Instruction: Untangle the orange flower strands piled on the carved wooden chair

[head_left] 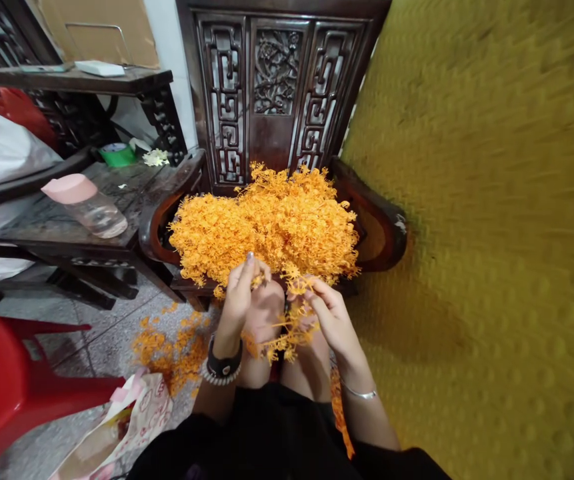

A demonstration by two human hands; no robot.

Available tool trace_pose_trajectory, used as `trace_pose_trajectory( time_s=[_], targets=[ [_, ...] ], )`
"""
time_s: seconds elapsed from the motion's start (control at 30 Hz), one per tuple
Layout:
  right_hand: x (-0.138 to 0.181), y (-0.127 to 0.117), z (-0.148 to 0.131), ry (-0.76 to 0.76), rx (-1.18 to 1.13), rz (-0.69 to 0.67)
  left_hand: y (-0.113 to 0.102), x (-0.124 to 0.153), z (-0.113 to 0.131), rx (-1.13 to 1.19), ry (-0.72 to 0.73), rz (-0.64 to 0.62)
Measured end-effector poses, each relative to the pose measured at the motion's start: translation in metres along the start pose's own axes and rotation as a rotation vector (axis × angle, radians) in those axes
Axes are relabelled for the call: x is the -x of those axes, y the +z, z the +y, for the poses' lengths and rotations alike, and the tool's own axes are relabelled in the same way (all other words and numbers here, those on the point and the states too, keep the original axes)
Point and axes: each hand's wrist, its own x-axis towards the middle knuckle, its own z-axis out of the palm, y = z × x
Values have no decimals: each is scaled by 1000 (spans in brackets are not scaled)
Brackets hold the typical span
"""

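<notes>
A big heap of orange sprigs (271, 223) filled the carved wooden chair (379, 230). Just before it, the left hand (241, 293) and right hand (329, 313) pinched one orange sprig (287, 333) between closed fingertips, above the knees. A plastic jar (87, 205) lay on the side table (57, 233), contents unclear.

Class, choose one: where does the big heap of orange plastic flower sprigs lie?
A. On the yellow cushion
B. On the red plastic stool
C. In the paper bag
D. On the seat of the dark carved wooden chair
D: the heap of orange plastic flower sprigs fills the seat of the dark carved wooden chair, between its curved arms.
</notes>
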Motion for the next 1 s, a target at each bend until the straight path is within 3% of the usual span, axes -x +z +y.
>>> trace_pose_trajectory(
  time_s=[0.2, 0.33, 0.43, 0.53, 0.6, 0.7, 0.83, 0.9, 1.0],
  targets=[
    [0, 5, 7, -22, 104, 1, 15, 9, 8, -160, 11, -30],
    [1, 11, 4, -68, 212, -3, 15, 15, 15, -420, 195, -96],
    [0, 16, 0, -130, 354, -4, 19, 10, 16, -649, 269, -69],
    [3, 24, -4, -123, 364, 2, 19, -4, 11, -682, 260, -79],
    [10, 29, -5, -82, 257, -4, 8, -19, 9, -625, 296, 64],
    [24, 34, -1, 27, -17, -72, -25, -48, 19, -477, 392, 482],
    [30, 28, 11, 111, -110, 49, -58, -62, 39, -377, 431, 399],
    [23, 25, 14, 76, -91, 145, -52, -51, 35, -311, 367, 284],
    [9, 24, 10, 12, -54, 215, -24, -24, 12, -109, 124, 118]
  ],
)
